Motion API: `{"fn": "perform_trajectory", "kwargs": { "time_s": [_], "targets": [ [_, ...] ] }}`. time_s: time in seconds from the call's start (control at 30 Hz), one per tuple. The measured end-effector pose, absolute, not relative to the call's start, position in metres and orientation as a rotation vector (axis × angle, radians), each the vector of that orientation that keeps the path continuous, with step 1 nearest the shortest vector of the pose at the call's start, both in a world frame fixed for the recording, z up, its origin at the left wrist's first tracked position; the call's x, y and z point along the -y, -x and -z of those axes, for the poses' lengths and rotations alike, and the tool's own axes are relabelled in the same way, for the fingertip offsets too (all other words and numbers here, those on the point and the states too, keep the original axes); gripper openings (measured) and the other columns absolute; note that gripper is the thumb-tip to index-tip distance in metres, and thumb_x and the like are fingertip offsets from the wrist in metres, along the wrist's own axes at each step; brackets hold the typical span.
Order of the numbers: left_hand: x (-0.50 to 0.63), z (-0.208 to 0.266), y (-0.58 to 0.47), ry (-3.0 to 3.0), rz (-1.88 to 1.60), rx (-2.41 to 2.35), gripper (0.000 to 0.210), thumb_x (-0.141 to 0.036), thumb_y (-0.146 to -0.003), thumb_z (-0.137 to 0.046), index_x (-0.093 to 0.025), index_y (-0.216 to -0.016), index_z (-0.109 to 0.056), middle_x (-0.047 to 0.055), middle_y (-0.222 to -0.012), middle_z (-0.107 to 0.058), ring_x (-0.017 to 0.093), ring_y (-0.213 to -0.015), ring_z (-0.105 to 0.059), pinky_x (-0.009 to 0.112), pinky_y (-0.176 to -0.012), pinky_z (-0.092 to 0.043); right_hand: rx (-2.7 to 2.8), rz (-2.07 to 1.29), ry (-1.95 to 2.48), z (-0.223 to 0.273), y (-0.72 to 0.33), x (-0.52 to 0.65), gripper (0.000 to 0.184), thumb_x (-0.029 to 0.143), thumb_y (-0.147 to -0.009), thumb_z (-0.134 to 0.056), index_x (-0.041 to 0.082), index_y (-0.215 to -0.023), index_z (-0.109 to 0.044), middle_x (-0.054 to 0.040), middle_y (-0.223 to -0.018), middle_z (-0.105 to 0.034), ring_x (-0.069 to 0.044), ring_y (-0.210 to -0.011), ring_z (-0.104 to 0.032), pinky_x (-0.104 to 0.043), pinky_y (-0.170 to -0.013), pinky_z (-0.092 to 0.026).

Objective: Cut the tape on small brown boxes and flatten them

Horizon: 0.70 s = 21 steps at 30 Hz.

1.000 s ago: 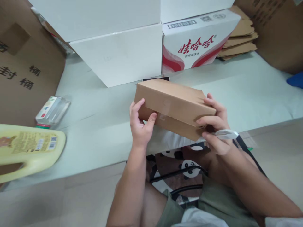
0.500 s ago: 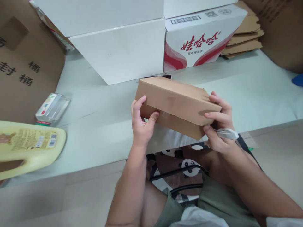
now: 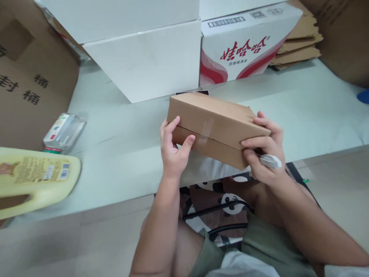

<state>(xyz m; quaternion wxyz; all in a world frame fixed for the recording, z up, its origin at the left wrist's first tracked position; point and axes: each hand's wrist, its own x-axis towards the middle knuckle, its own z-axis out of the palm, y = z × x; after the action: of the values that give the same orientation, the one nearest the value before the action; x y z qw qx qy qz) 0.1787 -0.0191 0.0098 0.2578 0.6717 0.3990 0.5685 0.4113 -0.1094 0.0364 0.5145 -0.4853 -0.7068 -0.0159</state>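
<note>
A small brown cardboard box (image 3: 221,127) is held tilted above the front edge of the table, between both hands. My left hand (image 3: 176,146) grips its left end, the thumb on the near side and the fingers around the corner. My right hand (image 3: 266,148) grips the right end, and a white and grey tool (image 3: 271,161), perhaps a small cutter, sticks out from between its fingers. Across the seam on the near side runs a strip of clear tape (image 3: 205,130). The lower right fingers are partly hidden.
White cartons (image 3: 144,65) and a red-and-white carton (image 3: 239,54) stand at the back. Folded cardboard (image 3: 300,50) is stacked to their right. On the left are a clear bottle (image 3: 67,130), a yellow jug (image 3: 52,177) and a large brown carton (image 3: 37,115). A dark flat item peeks out behind the box.
The gap along the near side of the cardboard box has closed to a thin seam, with the tape now lying across it. My right hand and its tool have shifted slightly left.
</note>
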Motion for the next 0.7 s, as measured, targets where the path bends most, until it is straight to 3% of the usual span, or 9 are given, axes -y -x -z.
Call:
{"fn": "perform_trajectory", "kwargs": {
  "time_s": [0.37, 0.53, 0.7],
  "targets": [
    [0.022, -0.003, -0.183, -1.767, -1.553, -1.018, 0.067, -0.061, -0.082, -0.074, -0.032, -0.141, -0.058, 0.008, -0.149, -0.049, 0.027, -0.139, -0.050, 0.044, -0.118, -0.041, 1.688, 0.047, 1.189, -0.034, -0.410, 0.110, 0.013, 0.018, -0.085, -0.062, 0.026, -0.095, -0.063, -0.0061, -0.139, -0.052, -0.038, -0.146, -0.043, -0.071, -0.121, -0.032],
    [0.023, -0.004, -0.188, -1.837, -1.586, -1.080, 0.080, -0.066, -0.074, -0.079, -0.031, -0.142, -0.056, 0.009, -0.145, -0.050, 0.030, -0.143, -0.044, 0.048, -0.120, -0.037, 1.656, 0.043, 1.199, -0.032, -0.411, 0.111, 0.009, 0.022, -0.085, -0.062, 0.027, -0.092, -0.064, -0.0057, -0.140, -0.053, -0.038, -0.144, -0.046, -0.071, -0.121, -0.031],
    [0.025, -0.008, -0.191, -1.813, -1.514, -1.146, 0.079, -0.063, -0.073, -0.081, -0.032, -0.140, -0.051, 0.010, -0.146, -0.048, 0.032, -0.147, -0.039, 0.049, -0.119, -0.037, 1.628, 0.016, 1.233, -0.029, -0.413, 0.110, 0.005, 0.028, -0.084, -0.065, 0.027, -0.089, -0.064, -0.0060, -0.140, -0.054, -0.039, -0.145, -0.044, -0.073, -0.121, -0.030]
  ]
}}
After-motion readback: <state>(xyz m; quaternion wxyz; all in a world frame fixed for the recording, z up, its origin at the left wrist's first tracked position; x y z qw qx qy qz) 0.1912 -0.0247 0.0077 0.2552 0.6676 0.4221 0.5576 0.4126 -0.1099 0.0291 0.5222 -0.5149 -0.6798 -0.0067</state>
